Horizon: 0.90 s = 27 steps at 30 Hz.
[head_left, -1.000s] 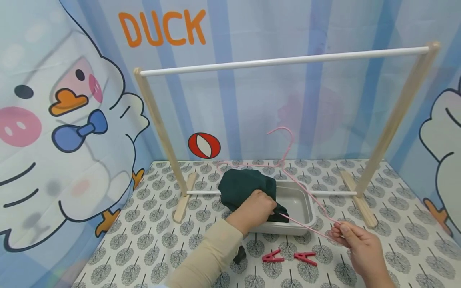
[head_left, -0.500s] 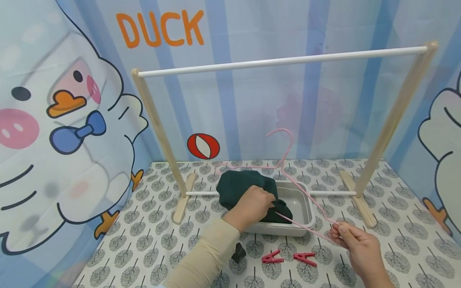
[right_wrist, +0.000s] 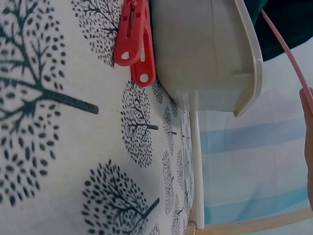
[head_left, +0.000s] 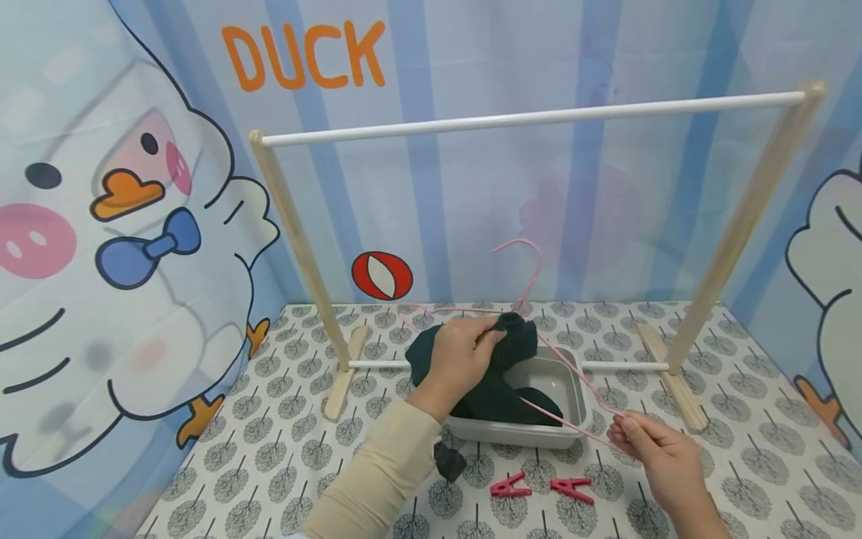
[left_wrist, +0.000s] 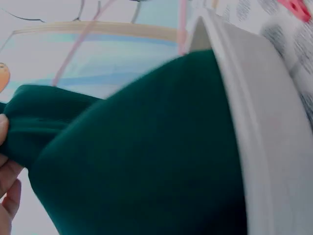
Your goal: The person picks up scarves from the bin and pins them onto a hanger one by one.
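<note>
A dark green garment is draped over the pale grey tub, part of it lying inside. My left hand pinches a bunched, folded end of the fabric and lifts it above the tub. Through the garment runs a pink wire hanger, its hook pointing up at the back and its lower wire coming out on the right. My right hand holds the hanger's right corner between thumb and fingers. In the left wrist view the garment fills the middle, beside fingertips gripping its edge.
Two red clothespins lie in front of the tub. A small dark cloth piece shows beside the left forearm. Behind stands a wooden rack with a white top bar and a low crossbar. Tree-patterned cloth covers the table.
My left hand has pulled a fold of the green garment up and back, from low over the tub toward the hanger's neck. My right hand still holds the hanger corner, shifted slightly left.
</note>
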### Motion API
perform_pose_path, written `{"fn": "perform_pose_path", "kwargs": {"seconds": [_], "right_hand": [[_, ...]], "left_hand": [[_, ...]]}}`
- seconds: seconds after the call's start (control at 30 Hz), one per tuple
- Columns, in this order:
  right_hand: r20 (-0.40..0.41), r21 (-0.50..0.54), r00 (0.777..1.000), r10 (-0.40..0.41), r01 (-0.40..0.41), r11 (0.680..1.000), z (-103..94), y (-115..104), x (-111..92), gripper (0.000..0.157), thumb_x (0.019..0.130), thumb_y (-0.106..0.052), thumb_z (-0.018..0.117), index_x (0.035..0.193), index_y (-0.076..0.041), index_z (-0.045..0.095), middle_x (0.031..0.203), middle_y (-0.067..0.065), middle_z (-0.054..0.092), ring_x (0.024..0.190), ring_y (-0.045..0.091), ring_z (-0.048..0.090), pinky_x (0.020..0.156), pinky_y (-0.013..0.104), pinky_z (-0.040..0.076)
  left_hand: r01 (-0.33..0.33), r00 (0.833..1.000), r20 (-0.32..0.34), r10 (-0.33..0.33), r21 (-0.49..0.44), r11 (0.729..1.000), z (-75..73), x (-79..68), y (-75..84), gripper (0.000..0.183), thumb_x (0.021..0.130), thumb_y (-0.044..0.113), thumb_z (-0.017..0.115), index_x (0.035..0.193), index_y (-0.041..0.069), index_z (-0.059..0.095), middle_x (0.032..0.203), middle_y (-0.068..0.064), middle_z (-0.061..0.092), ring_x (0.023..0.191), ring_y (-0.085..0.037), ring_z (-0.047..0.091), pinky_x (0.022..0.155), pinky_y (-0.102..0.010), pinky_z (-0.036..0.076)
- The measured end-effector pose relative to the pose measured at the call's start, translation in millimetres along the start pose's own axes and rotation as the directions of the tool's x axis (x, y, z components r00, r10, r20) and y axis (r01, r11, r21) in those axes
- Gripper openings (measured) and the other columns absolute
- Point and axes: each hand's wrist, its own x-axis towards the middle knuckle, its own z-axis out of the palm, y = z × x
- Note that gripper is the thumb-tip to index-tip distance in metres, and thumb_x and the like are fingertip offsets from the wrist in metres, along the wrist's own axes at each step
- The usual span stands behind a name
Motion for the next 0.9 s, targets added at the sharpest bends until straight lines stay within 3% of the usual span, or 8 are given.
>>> {"fn": "perform_pose_path", "kwargs": {"seconds": [0.17, 0.3, 0.47, 0.53, 0.6, 0.73, 0.8, 0.9], "right_hand": [[-0.010, -0.056, 0.998, 0.062, -0.063, 0.996, 3.6, 0, 0, 0.025, 0.094, -0.005, 0.052, 0.093, -0.023, 0.070, 0.083, -0.008, 0.070, 0.078, 0.002, 0.067, 0.069, 0.017, 0.052], [-0.023, -0.052, 0.998, 0.052, -0.053, 0.997, 6.4, -1, 1, 0.023, 0.094, -0.006, 0.052, 0.093, -0.021, 0.070, 0.082, -0.007, 0.070, 0.077, 0.002, 0.067, 0.069, 0.017, 0.052], [-0.029, -0.007, 1.000, -0.007, 0.007, 1.000, 10.6, -4, 1, 0.025, 0.093, -0.001, 0.051, 0.091, -0.017, 0.071, 0.080, -0.005, 0.070, 0.075, 0.003, 0.067, 0.067, 0.017, 0.052], [-0.042, -0.013, 0.999, -0.014, 0.014, 1.000, 11.4, -3, 1, 0.022, 0.094, -0.002, 0.051, 0.092, -0.011, 0.071, 0.080, -0.005, 0.070, 0.074, 0.004, 0.067, 0.067, 0.017, 0.052], [-0.061, -0.038, 0.998, -0.003, 0.001, 0.999, 11.8, -3, 2, 0.018, 0.094, -0.005, 0.052, 0.093, -0.008, 0.070, 0.079, -0.006, 0.070, 0.074, 0.003, 0.067, 0.067, 0.017, 0.052], [-0.090, -0.018, 0.996, 0.012, -0.014, 1.000, 11.3, -3, 3, 0.017, 0.094, -0.008, 0.053, 0.094, -0.007, 0.070, 0.078, -0.005, 0.070, 0.074, 0.003, 0.067, 0.067, 0.017, 0.052], [-0.088, 0.025, 0.996, 0.003, -0.001, 1.000, 11.1, -4, 5, 0.017, 0.094, -0.007, 0.053, 0.093, -0.009, 0.070, 0.078, -0.003, 0.069, 0.074, 0.004, 0.067, 0.068, 0.017, 0.052], [-0.075, 0.083, 0.997, -0.019, 0.025, 0.996, 10.8, -7, 6, 0.023, 0.094, -0.004, 0.050, 0.090, -0.015, 0.070, 0.078, -0.004, 0.069, 0.074, 0.004, 0.067, 0.069, 0.017, 0.051]], "left_hand": [[0.095, 0.980, -0.148, -0.131, -0.226, 0.969, -5.2, 6.9, 6.5, 0.015, 0.090, 0.015, 0.060, 0.091, 0.005, 0.071, 0.069, -0.006, 0.067, 0.038, -0.001, 0.033, 0.039, -0.017, 0.029], [0.103, 0.971, -0.182, -0.156, -0.272, 0.957, -3.3, 7.0, 9.6, 0.016, 0.090, 0.015, 0.061, 0.096, 0.005, 0.072, 0.085, -0.009, 0.071, 0.041, 0.001, 0.035, 0.038, -0.017, 0.029], [0.144, 0.985, -0.057, -0.162, -0.239, 0.960, 10.0, -1.3, 9.5, 0.014, 0.089, 0.017, 0.062, 0.091, 0.006, 0.071, 0.065, -0.006, 0.064, 0.037, -0.007, 0.032, 0.040, -0.018, 0.030], [0.192, 0.981, 0.062, -0.184, -0.190, 0.963, 15.6, -5.5, 9.6, 0.018, 0.090, 0.021, 0.061, 0.097, 0.008, 0.070, 0.070, -0.005, 0.066, 0.046, -0.009, 0.049, 0.048, -0.018, 0.040], [0.251, 0.951, 0.223, -0.216, -0.147, 0.957, 19.7, -9.4, 10.1, 0.027, 0.091, 0.027, 0.060, 0.110, 0.010, 0.067, 0.092, -0.003, 0.070, 0.068, -0.011, 0.063, 0.062, -0.021, 0.049], [0.282, 0.833, 0.511, -0.214, -0.059, 0.958, 22.8, -15.9, 8.6, 0.045, 0.090, 0.036, 0.057, 0.130, 0.016, 0.055, 0.128, 0.001, 0.058, 0.111, -0.012, 0.057, 0.089, -0.027, 0.048], [0.219, 0.798, 0.581, -0.161, -0.031, 0.975, 21.2, -17.9, 6.0, 0.048, 0.091, 0.037, 0.056, 0.134, 0.017, 0.050, 0.132, 0.000, 0.054, 0.116, -0.013, 0.054, 0.093, -0.028, 0.046], [0.040, 0.775, 0.631, -0.046, 0.024, 0.999, 14.5, -18.9, 0.6, 0.049, 0.092, 0.036, 0.055, 0.135, 0.016, 0.048, 0.135, -0.001, 0.052, 0.120, -0.014, 0.052, 0.097, -0.027, 0.042]]}}
